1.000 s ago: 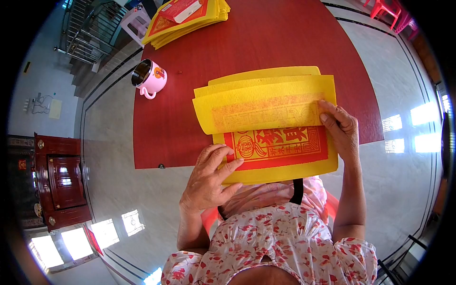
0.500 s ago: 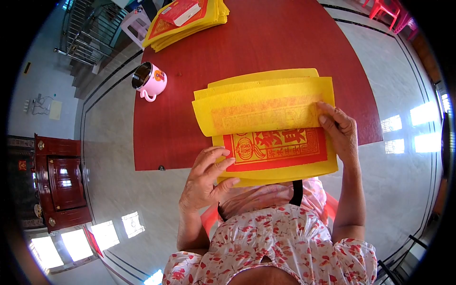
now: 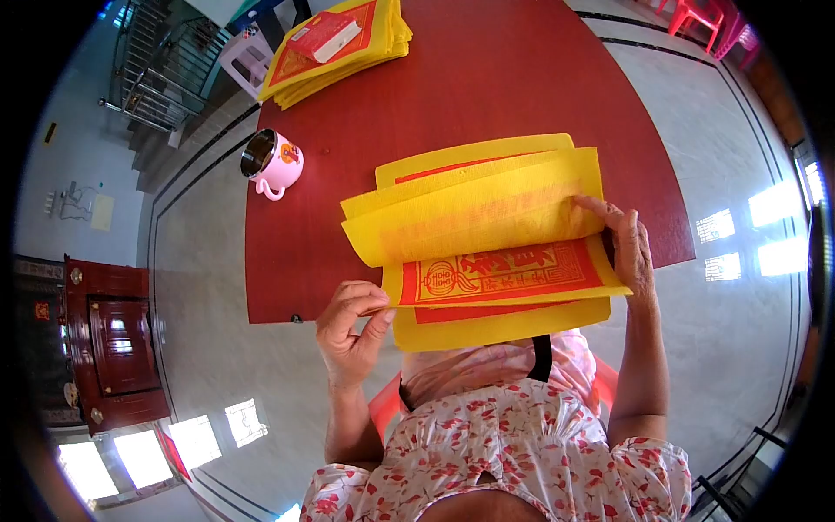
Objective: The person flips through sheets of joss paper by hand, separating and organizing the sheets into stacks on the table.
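Observation:
Yellow paper sheets (image 3: 487, 204) with red printed panels lie at the near edge of the red table, their upper part folded over so the plain back shows. My left hand (image 3: 352, 331) pinches the lower left corner of a printed sheet, which is raised from the sheet under it. My right hand (image 3: 624, 248) is at the right side of the folded sheet, its index finger on the yellow back and the thumb partly hidden behind the paper. A red printed panel (image 3: 500, 271) shows between the fold and the raised edge.
A pink cup (image 3: 280, 165) stands at the table's left edge. At the far left of the red table (image 3: 487, 78) is a stack of yellow sheets (image 3: 348, 70) with a red and white box (image 3: 326, 36) on top. Pink and red stools stand at the upper right.
My left hand has moved left and down and closed on the sheet's corner. The printed sheet's lower edge has lifted, showing another sheet beneath. The view has shifted slightly.

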Available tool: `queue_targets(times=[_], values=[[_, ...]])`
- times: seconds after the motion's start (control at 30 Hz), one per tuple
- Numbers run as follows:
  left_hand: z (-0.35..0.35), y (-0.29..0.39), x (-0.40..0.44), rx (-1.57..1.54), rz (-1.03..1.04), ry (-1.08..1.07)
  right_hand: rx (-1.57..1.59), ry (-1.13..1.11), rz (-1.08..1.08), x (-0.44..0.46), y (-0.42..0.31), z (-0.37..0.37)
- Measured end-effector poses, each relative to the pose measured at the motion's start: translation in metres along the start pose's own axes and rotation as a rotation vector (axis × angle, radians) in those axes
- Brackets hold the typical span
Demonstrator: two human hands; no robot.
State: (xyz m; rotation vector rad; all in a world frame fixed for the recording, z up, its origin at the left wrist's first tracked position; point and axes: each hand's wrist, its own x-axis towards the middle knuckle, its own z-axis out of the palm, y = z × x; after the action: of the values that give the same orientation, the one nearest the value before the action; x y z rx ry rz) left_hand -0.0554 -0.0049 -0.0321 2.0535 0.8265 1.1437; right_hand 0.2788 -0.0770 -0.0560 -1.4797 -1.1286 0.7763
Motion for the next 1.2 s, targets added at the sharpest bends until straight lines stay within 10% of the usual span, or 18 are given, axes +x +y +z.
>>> queue_targets(times=[0.77,1.2], values=[[0.005,0.009,-0.005,-0.22,-0.139,0.506,0.065,0.051,-0.019,0.001,-0.001,0.006],[0.002,0.024,0.003,0.394,0.062,-0.57,0.084,0.061,-0.13,0.002,0.009,0.011]])
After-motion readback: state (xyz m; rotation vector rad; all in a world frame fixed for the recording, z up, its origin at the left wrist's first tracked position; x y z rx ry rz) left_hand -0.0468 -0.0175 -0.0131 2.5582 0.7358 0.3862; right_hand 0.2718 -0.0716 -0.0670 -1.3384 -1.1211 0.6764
